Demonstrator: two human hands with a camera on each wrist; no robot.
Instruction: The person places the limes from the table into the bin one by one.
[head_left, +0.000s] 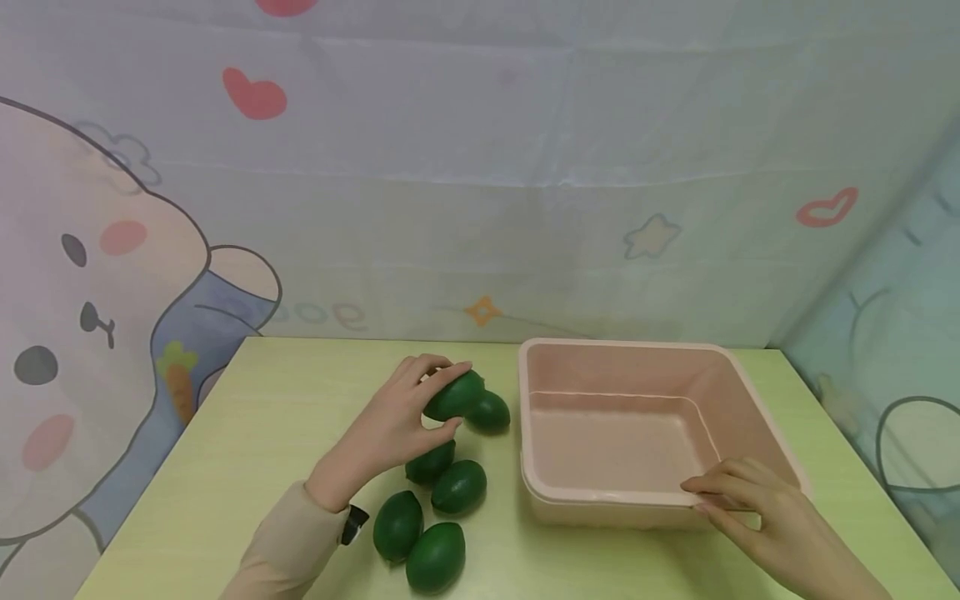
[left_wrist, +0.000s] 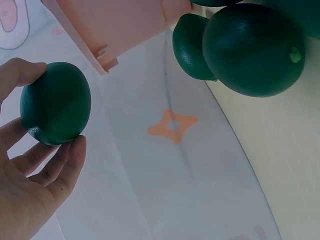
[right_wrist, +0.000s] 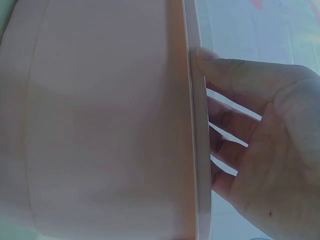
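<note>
My left hand (head_left: 378, 425) holds a dark green lime (head_left: 453, 397) between thumb and fingers, at the far end of a group of limes. In the left wrist view the held lime (left_wrist: 56, 102) has the thumb on one side and the fingertips on the other. Just beside it in the head view is another lime (head_left: 489, 413). Nearer the front lie several more limes (head_left: 459, 487), one partly hidden by the hand. At the right, my right hand (head_left: 772, 517) pinches the near rim of a pink plastic basin (head_left: 600, 497); its thumb lies against the rim's outer side (right_wrist: 201, 125).
The basin's inside shows no limes. A pale yellow-green table (head_left: 300, 400) carries everything. Behind it hangs a printed cloth (head_left: 465, 125) with hearts, stars and a cartoon bear; another cloth is at the right. A dark band (head_left: 354, 525) sits at the left wrist.
</note>
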